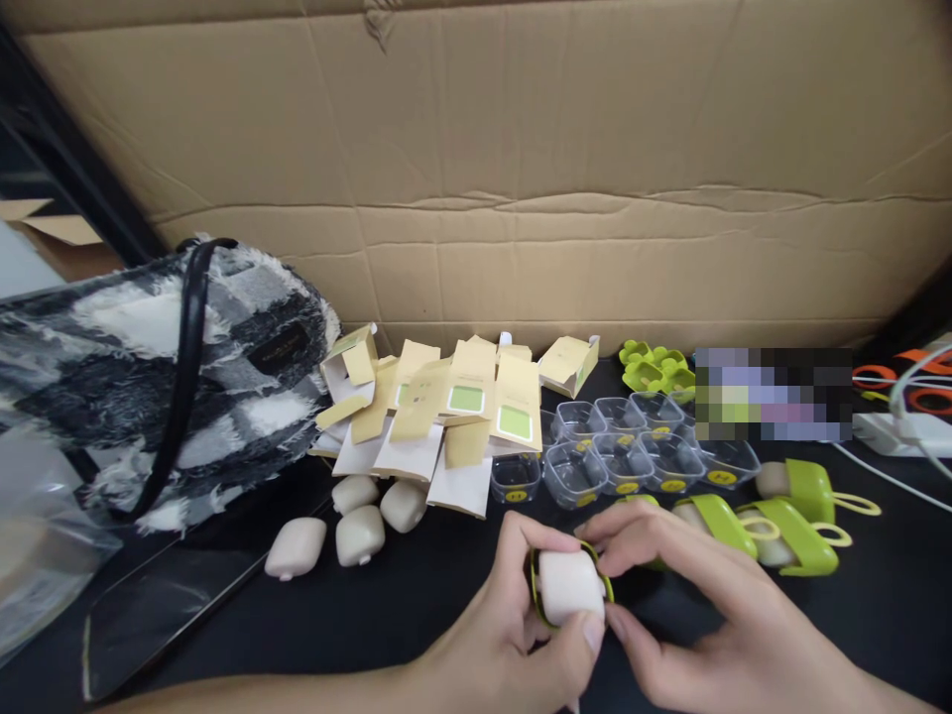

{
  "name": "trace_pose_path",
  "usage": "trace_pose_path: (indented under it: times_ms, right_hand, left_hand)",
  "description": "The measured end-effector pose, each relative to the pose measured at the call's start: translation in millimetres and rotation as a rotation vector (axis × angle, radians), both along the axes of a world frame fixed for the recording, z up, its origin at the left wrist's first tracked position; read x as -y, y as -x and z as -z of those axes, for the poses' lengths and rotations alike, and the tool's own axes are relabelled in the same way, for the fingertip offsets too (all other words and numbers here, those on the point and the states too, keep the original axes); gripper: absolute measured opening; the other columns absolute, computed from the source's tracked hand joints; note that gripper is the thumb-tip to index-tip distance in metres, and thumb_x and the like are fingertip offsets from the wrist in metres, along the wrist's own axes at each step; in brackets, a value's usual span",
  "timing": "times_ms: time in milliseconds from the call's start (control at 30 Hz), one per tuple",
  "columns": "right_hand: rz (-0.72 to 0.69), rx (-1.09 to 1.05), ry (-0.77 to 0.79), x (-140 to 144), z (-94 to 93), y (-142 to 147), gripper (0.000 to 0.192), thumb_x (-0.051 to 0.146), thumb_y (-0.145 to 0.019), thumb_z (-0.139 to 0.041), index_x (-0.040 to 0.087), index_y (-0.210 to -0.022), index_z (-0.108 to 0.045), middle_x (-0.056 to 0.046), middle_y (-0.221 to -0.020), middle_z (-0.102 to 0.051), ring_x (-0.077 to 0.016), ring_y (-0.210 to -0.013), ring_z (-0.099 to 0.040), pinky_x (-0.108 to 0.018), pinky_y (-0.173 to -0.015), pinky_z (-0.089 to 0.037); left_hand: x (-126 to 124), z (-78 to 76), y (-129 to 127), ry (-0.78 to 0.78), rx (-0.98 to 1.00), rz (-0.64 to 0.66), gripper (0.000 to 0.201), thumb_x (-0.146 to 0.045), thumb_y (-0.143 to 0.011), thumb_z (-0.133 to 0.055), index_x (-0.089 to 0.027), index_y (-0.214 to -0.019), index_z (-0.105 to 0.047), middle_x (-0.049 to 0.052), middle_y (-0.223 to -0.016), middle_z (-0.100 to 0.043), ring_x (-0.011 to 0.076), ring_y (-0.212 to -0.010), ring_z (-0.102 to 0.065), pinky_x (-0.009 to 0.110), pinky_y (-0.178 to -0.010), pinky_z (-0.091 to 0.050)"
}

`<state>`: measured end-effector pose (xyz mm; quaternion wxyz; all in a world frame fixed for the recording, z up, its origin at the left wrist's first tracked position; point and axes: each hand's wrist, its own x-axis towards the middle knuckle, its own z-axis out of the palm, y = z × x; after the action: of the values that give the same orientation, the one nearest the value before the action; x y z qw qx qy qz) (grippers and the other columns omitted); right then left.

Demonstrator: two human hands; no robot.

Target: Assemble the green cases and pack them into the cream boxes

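Note:
In front of me, my left hand (532,615) is closed round a small cream rounded-square case (571,587), its thumb pressed on the lower right corner. A green sleeve (536,600) surrounds the case, showing as a thin rim. My right hand (691,595) pinches the right edge of this sleeve between thumb and fingertips. Beyond the right hand lie several green sleeves with yellow loops (810,491), with pale cases inside. Several loose cases (360,535) rest on the black table to the left, one of them a pinker case (296,547).
Flattened cardboard boxes (446,397) are piled at the back middle, beside clear plastic cups (621,456) with yellow stickers. Green flower-shaped pieces (654,367) sit behind. A shaggy checked bag (171,367) and a clear plastic pouch (149,605) lie left; white cables (892,466) run right.

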<state>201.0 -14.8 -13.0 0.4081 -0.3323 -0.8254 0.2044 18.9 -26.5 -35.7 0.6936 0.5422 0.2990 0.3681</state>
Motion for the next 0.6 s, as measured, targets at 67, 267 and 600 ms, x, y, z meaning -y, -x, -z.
trace_pose_path:
  times_ms: [67,267,600]
  right_hand:
    - [0.005,-0.015,-0.024,1,1.4,1,0.031,0.003,-0.071,-0.053,0.026,-0.093,-0.054,0.0,-0.095,-0.067,-0.0141,-0.084,-0.069,-0.024,-0.072,-0.055]
    - [0.026,0.024,-0.105,2,-5.3,0,0.026,0.004,-0.073,-0.051,0.025,-0.088,-0.055,0.001,-0.09,-0.069,-0.0117,-0.078,-0.071,-0.02,-0.067,-0.056]
    - [0.005,0.153,-0.027,3,-7.5,-2,0.06,0.01,-0.067,-0.073,0.027,-0.117,-0.044,-0.006,-0.116,-0.062,-0.0217,-0.107,-0.067,-0.029,-0.085,-0.058]
  left_hand:
    - [0,1.5,-1,-0.025,0.014,-0.009,0.051,-0.065,-0.08,-0.06,-0.025,-0.095,-0.032,-0.007,-0.078,-0.045,0.0016,-0.046,-0.039,0.016,-0.044,-0.036]
    - [-1,12.7,-2,0.002,0.044,0.04,0.051,-0.064,-0.081,-0.061,-0.026,-0.095,-0.03,-0.007,-0.079,-0.047,-0.0021,-0.042,-0.038,0.012,-0.041,-0.037]
    - [0,4.2,1,-0.028,0.121,-0.025,0.042,-0.055,-0.09,-0.056,-0.028,-0.11,-0.03,-0.002,-0.087,-0.054,0.0076,-0.064,-0.059,0.022,-0.062,-0.05]
